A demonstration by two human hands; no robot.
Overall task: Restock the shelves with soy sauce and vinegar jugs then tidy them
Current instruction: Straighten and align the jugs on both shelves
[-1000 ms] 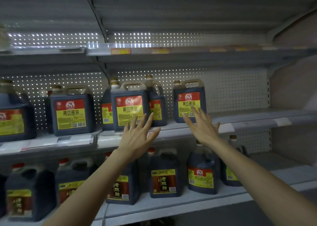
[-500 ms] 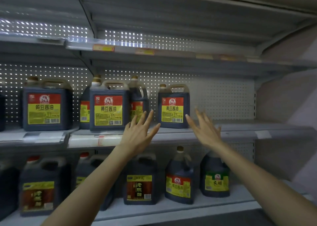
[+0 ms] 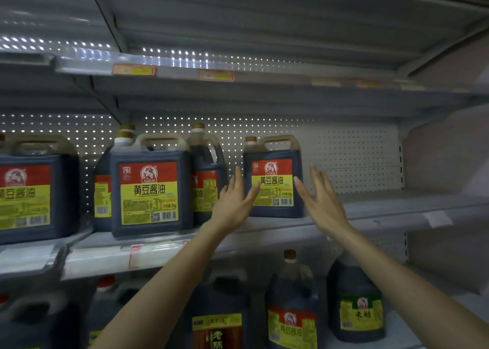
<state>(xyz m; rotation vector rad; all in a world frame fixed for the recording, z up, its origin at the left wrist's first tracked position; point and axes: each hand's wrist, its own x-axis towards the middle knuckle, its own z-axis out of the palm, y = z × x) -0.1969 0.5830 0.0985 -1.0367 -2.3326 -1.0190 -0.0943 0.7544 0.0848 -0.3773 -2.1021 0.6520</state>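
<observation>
Grey pegboard back (image 3: 357,158), metal store shelf (image 3: 370,211). On it we see a soy sauce jug (image 3: 272,181), upright, red-yellow label facing out. Left hand (image 3: 234,203) sits just left of this jug and right hand (image 3: 321,203) just right of it. Fingers (image 3: 239,176) on both are straight and spread, gripping nothing; we cannot tell contact. Bigger soy jug (image 3: 149,192) left of it, green-label vinegar jug (image 3: 357,314) below it.

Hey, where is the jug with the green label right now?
In the head view, the green-label jug stands on the lower shelf, low and right of centre, just right of a round red-label soy sauce jug.
</observation>
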